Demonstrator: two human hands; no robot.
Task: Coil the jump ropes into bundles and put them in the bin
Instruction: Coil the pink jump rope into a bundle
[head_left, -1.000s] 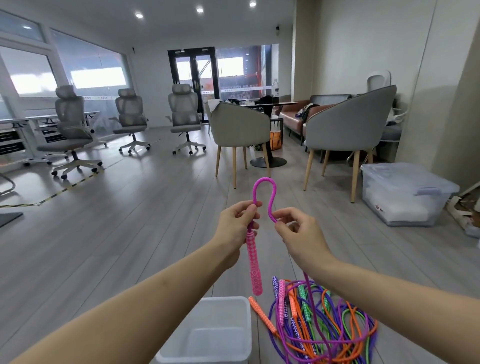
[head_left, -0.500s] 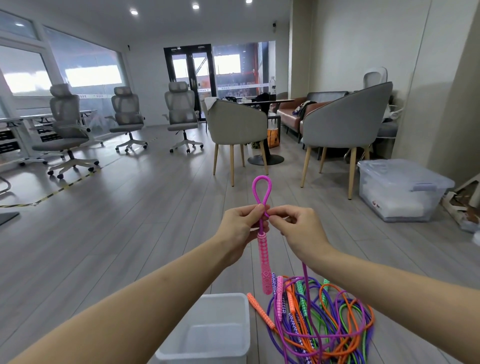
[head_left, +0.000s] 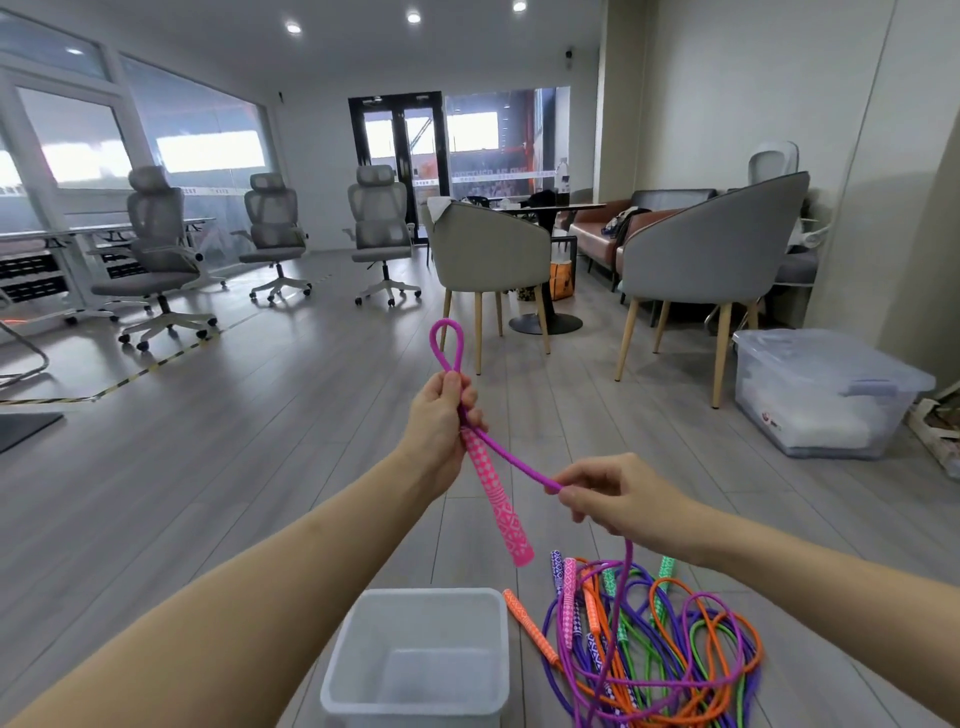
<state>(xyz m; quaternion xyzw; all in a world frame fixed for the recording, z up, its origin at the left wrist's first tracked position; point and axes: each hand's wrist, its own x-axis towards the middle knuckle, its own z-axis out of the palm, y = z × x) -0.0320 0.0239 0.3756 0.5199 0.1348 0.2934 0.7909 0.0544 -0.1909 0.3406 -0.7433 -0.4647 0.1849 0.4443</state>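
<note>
Purple cord of the jump rope (head_left: 511, 457) looks light, limp and likely to slip, so we judge the patterned pink handle (head_left: 496, 493) the firmest hold. Our left hand (head_left: 441, 415) grips handle top and first loop (head_left: 448, 345); our right hand (head_left: 618, 501) pinches the cord lower down. The bin (head_left: 415, 657) sits below, touching nothing, beside the rope pile (head_left: 660, 649); open floor (head_left: 208, 441) surrounds both.

bin (head_left: 415, 691) near wall cut by bottom edge | rope pile (head_left: 675, 665) cropped at bottom edge | pink rope (head_left: 511, 457) partly hidden inside left hand (head_left: 439, 415)
</note>
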